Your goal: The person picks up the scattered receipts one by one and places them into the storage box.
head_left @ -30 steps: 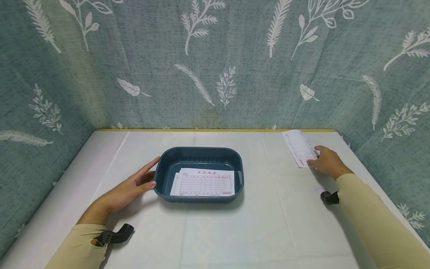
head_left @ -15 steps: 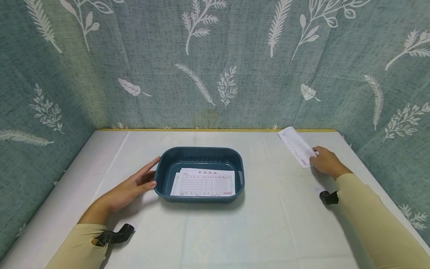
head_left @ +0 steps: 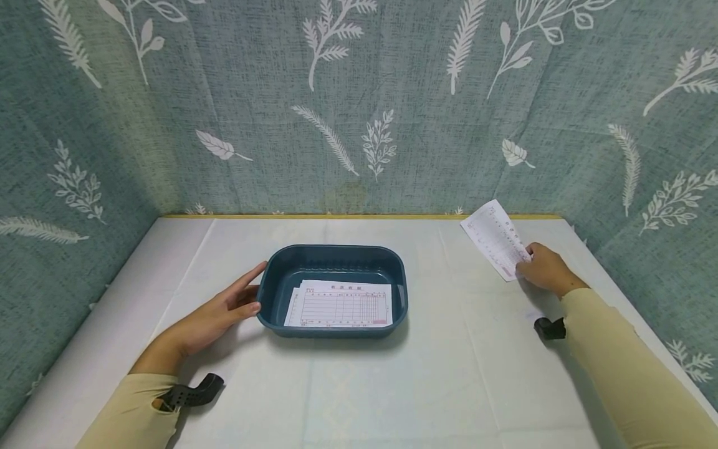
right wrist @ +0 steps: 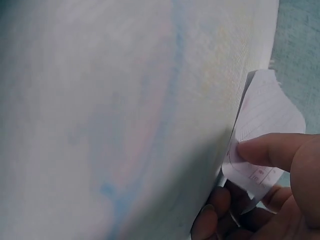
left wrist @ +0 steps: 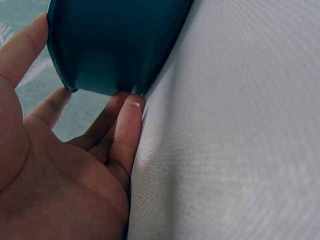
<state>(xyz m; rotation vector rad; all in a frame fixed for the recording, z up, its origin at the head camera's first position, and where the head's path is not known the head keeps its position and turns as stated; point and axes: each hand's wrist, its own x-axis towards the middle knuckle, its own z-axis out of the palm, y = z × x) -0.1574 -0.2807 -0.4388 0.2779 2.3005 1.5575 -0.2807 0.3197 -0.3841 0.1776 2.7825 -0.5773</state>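
- Head view: my right hand (head_left: 543, 269) pinches a printed paper slip (head_left: 496, 239) at its near end, far right on the table (head_left: 392, 386). The slip is tilted up off the cloth, its far end raised toward the leaf-patterned backdrop (head_left: 359, 106).
- Right wrist view: my thumb lies on the slip's (right wrist: 262, 135) printed face and my curled fingers (right wrist: 210, 220) sit beneath it, so the paper is grasped between them. The slip bends upward from the table edge.
- My left hand (head_left: 215, 318) rests flat on the table, fingers straight and relaxed, gripping nothing. Its fingertips touch the left end of the dark blue tray (head_left: 269, 274).
- Left wrist view: my fingertips (left wrist: 131, 107) press against the tray's (left wrist: 115, 45) outer wall where it meets the cloth, my thumb up beside the rim.
- The tray sits at the middle of the table, well apart from the slip in my right hand.
- Inside the tray lie printed forms (head_left: 339, 304), stacked flat with red and black ruled lines, toward its near wall.
- A black clip (head_left: 193, 391) shows at my left sleeve, another (head_left: 550, 328) at my right wrist.
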